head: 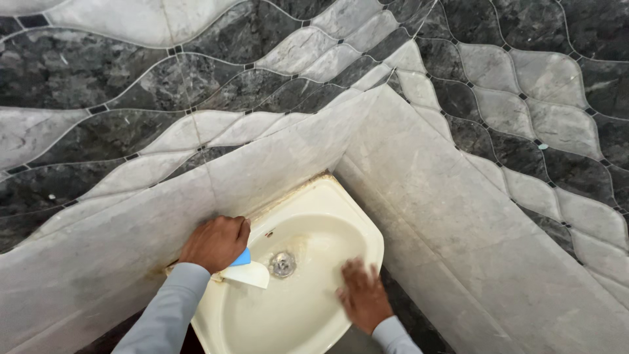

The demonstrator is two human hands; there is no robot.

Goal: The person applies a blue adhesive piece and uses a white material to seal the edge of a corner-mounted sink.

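Gripping a blue-white bottle [247, 267], cream corner basin [341, 223], grey tiles [458, 216]

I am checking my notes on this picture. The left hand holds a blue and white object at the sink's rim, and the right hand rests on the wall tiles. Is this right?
Not quite. In the head view the right hand rests on the sink, at its right rim, not on the wall tiles. The rest holds: the left hand holds a blue and white object at the sink's rim.
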